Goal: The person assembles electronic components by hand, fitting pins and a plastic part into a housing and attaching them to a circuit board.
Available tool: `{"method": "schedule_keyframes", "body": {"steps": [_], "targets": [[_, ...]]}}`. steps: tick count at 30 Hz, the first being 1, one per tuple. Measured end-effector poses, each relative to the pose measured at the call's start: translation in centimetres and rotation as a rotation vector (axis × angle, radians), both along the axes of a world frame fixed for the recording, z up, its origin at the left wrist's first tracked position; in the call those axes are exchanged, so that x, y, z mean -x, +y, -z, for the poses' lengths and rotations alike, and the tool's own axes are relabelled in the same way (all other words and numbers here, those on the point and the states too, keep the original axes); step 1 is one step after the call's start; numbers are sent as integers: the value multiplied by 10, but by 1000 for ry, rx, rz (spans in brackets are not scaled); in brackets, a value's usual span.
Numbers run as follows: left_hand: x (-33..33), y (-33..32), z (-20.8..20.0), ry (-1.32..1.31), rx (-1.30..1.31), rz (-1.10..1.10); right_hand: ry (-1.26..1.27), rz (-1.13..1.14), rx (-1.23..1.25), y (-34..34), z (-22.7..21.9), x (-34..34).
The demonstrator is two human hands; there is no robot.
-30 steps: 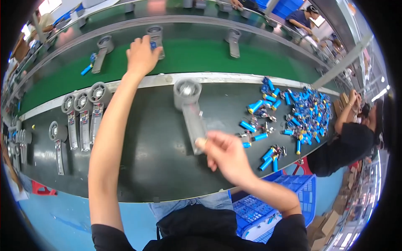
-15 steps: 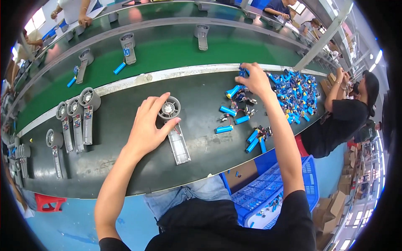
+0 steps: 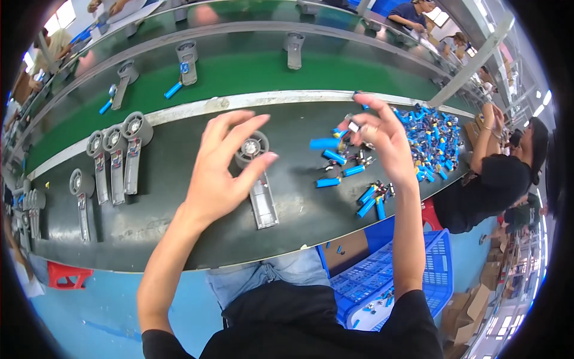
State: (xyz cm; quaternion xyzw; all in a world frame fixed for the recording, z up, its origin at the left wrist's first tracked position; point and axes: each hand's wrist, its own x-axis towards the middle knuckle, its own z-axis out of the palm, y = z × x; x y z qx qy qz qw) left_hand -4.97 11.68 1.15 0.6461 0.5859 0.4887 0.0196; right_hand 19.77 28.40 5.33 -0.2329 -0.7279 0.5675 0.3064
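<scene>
A grey handheld-fan housing [image 3: 263,205], with a round head and an open handle shell, lies on the dark bench in front of me. My left hand [image 3: 224,158] curves around its round head with thumb and fingers spread; whether they touch it I cannot tell. My right hand [image 3: 385,137] is raised over the bench with a small circuit board [image 3: 353,127] pinched between thumb and fingers. A blurred blue battery [image 3: 324,143] shows beside it, seemingly attached. Below that hand lie several loose blue batteries with wired boards [image 3: 335,157].
A large heap of blue batteries and boards [image 3: 433,140] covers the bench's right end. Several grey fan housings [image 3: 116,170] lie at left. Beyond a white rail, a green conveyor [image 3: 245,69] carries more. A blue crate [image 3: 439,263] stands below; a co-worker [image 3: 502,179] sits at right.
My right hand has drawn back from the heap toward me, bringing a circuit board with it. My left hand stays around the fan head, its fingers slightly shifted. The whole view has shifted a little.
</scene>
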Motion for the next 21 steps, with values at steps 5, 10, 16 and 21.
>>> {"method": "schedule_keyframes", "body": {"steps": [5,10,16,21], "targets": [[-20,-14,-13,-306,27,360,104,-355,319,-65,12,43],[-19,-46,10,-977,108,379,33,-250,414,-78,35,49],[-14,-50,15,60,197,9,-129,-50,-139,-88,69,54],[-21,-33,28,264,154,-7,-134,23,-34,-92,78,62]]}}
